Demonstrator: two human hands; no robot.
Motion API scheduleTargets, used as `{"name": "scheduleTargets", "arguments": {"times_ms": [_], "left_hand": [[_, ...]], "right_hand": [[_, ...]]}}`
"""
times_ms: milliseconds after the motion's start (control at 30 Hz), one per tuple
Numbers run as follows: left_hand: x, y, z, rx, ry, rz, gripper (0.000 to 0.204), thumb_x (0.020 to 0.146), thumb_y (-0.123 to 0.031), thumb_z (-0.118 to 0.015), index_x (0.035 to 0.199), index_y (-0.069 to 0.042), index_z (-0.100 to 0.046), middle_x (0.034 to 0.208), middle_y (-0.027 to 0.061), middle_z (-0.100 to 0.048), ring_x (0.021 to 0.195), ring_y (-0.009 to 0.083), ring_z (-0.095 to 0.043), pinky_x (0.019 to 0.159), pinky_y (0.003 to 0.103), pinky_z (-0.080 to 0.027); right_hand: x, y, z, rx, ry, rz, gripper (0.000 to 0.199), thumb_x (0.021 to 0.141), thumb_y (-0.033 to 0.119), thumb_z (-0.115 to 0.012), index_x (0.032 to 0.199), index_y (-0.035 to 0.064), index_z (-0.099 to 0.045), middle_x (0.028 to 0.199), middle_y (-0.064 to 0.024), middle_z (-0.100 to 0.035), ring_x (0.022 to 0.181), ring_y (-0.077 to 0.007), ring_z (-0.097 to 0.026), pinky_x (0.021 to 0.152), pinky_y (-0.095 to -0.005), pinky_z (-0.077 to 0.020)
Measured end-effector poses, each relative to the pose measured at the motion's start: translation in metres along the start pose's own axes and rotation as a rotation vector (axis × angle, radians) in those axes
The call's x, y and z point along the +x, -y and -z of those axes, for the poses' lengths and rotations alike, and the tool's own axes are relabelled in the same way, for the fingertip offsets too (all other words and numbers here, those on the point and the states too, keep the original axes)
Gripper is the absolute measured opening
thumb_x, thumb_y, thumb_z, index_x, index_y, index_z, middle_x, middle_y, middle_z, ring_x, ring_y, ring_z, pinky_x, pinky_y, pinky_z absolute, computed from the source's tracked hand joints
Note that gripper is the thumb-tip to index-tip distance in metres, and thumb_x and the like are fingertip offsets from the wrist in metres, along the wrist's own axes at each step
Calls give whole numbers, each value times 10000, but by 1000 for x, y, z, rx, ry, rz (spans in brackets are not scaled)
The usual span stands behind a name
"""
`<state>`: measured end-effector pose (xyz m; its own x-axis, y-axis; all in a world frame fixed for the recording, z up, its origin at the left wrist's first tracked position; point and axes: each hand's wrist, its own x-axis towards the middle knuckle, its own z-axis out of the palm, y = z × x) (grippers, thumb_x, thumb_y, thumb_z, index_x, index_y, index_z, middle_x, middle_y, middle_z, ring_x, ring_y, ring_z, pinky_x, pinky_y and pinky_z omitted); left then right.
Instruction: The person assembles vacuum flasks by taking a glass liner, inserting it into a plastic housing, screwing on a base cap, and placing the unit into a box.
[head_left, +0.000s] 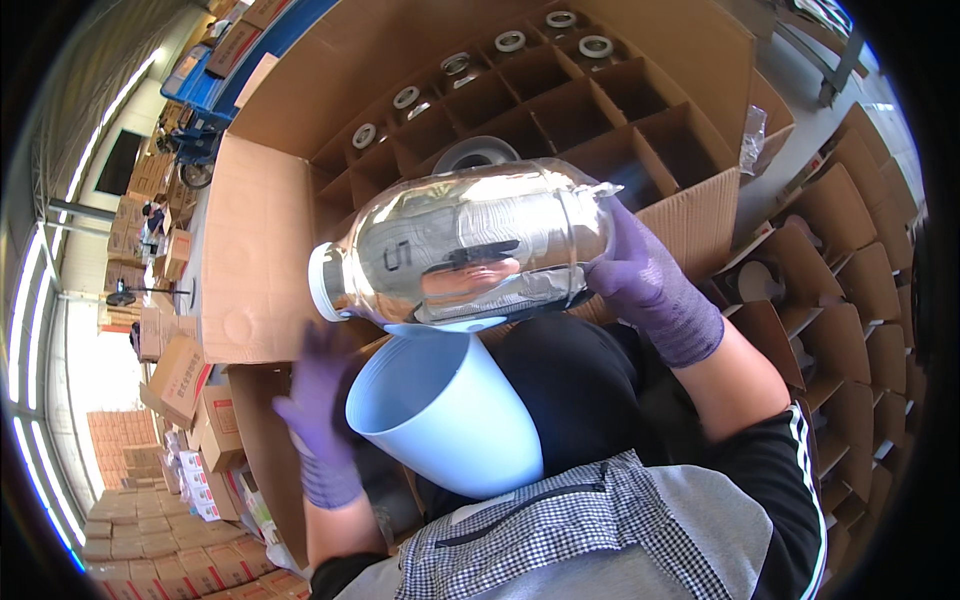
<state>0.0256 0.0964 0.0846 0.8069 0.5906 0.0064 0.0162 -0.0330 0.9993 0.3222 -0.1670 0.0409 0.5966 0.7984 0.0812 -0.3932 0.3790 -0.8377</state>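
My right hand [650,285], in a purple glove, holds a shiny silver glass flask liner [465,245] by its base, lying sideways with its white neck pointing left. Just below it a pale blue plastic shell [445,410] rests against my lap, its open mouth facing up and left toward the liner. My left hand [320,420], also in a purple glove, is blurred at the left of the blue shell with fingers spread, touching or very close to its rim.
A large cardboard box [260,250] with a divider grid stands in front; several far cells hold silver liners [510,42], nearer cells are vacant. More divided cartons [850,300] lie at the right. Stacked cardboard boxes [150,480] fill the left.
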Motion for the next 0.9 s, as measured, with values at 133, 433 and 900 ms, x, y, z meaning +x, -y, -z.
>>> {"name": "scheduleTargets", "arguments": {"times_ms": [133, 433, 900], "left_hand": [[-71, 27, -59, 111, 100, 42, 1156, 849, -816, -579, 1579, 44, -323, 1574, 237, -454, 1444, 355, -473, 1179, 492, -402], [-50, -13, -123, 317, 429, 58, 1543, 472, -488, -1047, 1629, 15, -159, 1587, 237, -389, 1465, 382, -433, 1220, 502, -353], [-122, -29, -58, -68, -147, 605, 963, 905, -293, -717, 1641, 24, -184, 1535, 255, -469, 1359, 350, -557, 1164, 439, -436]], "right_hand": [[-15, 13, 19, 144, 62, 22, 1154, 690, 473, -887, 1564, -33, -329, 1441, -191, -554, 1344, -302, -556, 1146, -431, -446], [-129, 67, 148, -238, -177, -220, 1328, 620, 718, -882, 1548, -82, -370, 1471, -192, -559, 1357, -271, -551, 1147, -415, -444], [-183, -28, 58, -100, -127, -557, 1182, 565, 423, -976, 1518, -12, -430, 1407, -148, -598, 1275, -257, -584, 1114, -390, -451]]}}
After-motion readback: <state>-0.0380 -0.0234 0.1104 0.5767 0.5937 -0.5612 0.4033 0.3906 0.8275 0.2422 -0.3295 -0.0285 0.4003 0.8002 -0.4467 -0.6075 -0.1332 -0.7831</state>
